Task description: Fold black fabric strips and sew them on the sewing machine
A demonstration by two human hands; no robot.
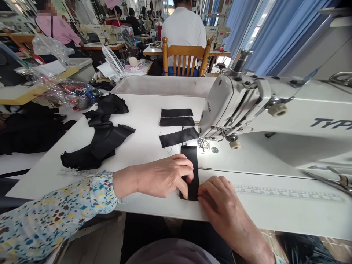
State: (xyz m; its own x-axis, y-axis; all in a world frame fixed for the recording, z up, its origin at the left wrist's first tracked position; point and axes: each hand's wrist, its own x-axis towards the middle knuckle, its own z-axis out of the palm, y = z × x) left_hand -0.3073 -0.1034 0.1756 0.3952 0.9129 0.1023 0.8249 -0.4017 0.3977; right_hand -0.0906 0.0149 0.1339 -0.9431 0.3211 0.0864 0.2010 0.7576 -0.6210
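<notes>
A black fabric strip (pixel 194 165) lies lengthwise on the white sewing table, its far end beside the needle area of the sewing machine (pixel 220 106). My left hand (pixel 167 175) rests on the strip with fingers apart, thumb and fingertips pressing it flat. At the strip's near right corner, my right hand (pixel 220 198) pinches the edge between thumb and curled fingers. Beyond them lie a slightly tilted black strip (pixel 178 137) and two more black strips, one (pixel 176 121) below the other (pixel 176 112).
Crumpled black fabric pieces (pixel 101 143) lie on the table's left side. Scissors (pixel 330 179) rest at the right edge. A ruler scale (pixel 288 192) runs along the front right. Behind the table stand a wooden chair (pixel 187 51) and a person in white (pixel 183 27).
</notes>
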